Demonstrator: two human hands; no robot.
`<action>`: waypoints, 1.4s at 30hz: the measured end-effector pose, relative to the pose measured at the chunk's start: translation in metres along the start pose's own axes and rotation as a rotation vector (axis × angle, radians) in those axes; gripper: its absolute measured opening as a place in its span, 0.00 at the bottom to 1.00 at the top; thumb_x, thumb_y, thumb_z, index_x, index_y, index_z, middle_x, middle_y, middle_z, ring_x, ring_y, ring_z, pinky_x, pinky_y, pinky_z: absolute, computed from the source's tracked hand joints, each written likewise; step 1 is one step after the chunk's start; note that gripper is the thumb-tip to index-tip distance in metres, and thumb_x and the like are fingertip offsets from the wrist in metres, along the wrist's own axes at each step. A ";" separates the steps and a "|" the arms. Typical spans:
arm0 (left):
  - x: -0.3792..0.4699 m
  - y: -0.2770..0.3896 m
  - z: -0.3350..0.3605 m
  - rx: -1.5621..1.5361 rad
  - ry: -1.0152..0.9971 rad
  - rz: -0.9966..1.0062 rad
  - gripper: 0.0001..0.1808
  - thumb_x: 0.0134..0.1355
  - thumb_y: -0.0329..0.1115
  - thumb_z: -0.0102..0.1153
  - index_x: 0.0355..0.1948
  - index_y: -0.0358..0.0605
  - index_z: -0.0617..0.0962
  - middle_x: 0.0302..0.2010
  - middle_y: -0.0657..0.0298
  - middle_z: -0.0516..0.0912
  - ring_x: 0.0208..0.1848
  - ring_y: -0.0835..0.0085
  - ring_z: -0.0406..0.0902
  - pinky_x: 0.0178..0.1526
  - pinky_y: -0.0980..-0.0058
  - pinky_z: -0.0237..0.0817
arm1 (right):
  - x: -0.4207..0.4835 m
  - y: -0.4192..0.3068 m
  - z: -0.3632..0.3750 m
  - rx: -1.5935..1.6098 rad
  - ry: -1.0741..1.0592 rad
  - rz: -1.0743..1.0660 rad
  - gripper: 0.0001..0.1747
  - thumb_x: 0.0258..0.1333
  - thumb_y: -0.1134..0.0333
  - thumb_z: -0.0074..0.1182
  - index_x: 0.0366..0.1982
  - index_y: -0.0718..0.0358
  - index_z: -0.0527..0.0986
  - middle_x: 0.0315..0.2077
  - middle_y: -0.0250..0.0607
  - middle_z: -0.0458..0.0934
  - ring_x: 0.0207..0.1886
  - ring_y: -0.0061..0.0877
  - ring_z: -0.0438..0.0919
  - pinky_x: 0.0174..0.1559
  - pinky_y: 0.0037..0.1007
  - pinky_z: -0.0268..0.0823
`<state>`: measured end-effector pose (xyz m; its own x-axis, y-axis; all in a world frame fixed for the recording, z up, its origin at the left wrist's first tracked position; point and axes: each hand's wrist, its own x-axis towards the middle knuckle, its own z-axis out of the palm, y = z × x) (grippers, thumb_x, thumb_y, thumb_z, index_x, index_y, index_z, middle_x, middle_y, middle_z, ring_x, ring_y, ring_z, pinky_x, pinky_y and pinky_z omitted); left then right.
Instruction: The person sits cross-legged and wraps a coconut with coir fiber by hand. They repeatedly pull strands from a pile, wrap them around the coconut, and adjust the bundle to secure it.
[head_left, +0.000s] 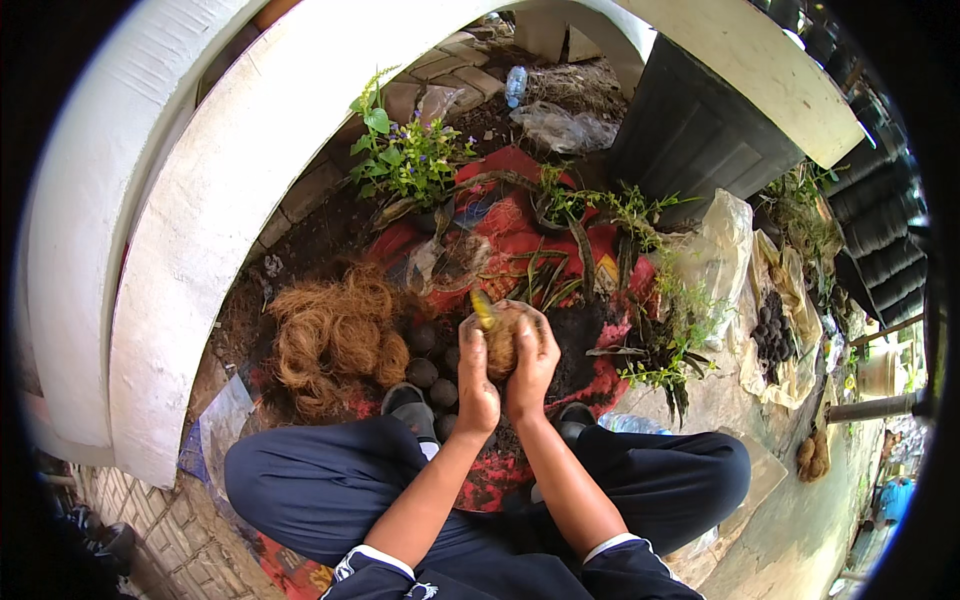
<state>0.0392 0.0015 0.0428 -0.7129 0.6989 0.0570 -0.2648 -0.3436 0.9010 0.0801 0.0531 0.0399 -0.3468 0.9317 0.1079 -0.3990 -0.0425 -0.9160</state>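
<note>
Between my two hands is a ball wrapped in brown coir fibre (501, 352), with a yellow-green leaf (483, 307) standing out of its upper left. My left hand (477, 375) closes on the ball's left side and my right hand (534, 352) on its right; soil darkens the fingers. Left of them lies a heap of loose coir fibre (337, 337). Several dark round balls (422, 372) rest between that heap and my left hand. Cut long leaves (544, 274) lie on the red cloth (517, 217) beyond my hands.
A flowering plant (416, 150) stands behind the cloth. Leafy plants (675, 330) and an open plastic bag (802, 330) with dark clumps lie to the right. A plastic bottle (634, 424) is beside my right knee. A curved white wall edge (195, 225) rises at left, a black pot (697, 120) behind right.
</note>
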 end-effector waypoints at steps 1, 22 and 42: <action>0.000 -0.001 0.000 -0.069 -0.015 -0.123 0.21 0.72 0.41 0.38 0.57 0.34 0.68 0.52 0.57 0.70 0.56 0.69 0.68 0.60 0.72 0.57 | 0.002 -0.001 -0.002 -0.036 0.108 0.126 0.18 0.63 0.63 0.49 0.46 0.72 0.73 0.40 0.43 0.80 0.44 0.24 0.78 0.49 0.26 0.68; 0.001 0.004 0.000 -0.339 0.290 -0.414 0.29 0.73 0.49 0.38 0.65 0.36 0.65 0.61 0.61 0.70 0.62 0.74 0.66 0.65 0.72 0.55 | 0.000 0.002 -0.005 -0.240 0.057 -0.094 0.16 0.55 0.65 0.56 0.40 0.70 0.74 0.42 0.47 0.77 0.47 0.31 0.76 0.53 0.33 0.66; 0.032 0.020 -0.072 0.002 -0.487 -0.075 0.35 0.50 0.43 0.73 0.56 0.34 0.75 0.63 0.56 0.71 0.66 0.68 0.64 0.67 0.69 0.53 | 0.011 -0.022 -0.018 0.976 -0.215 1.018 0.21 0.64 0.53 0.44 0.49 0.61 0.74 0.49 0.41 0.78 0.51 0.34 0.77 0.55 0.40 0.69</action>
<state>-0.0356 -0.0281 0.0322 -0.3049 0.9340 0.1861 -0.3026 -0.2802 0.9110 0.1001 0.0705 0.0546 -0.9169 0.2767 -0.2877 -0.2863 -0.9581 -0.0089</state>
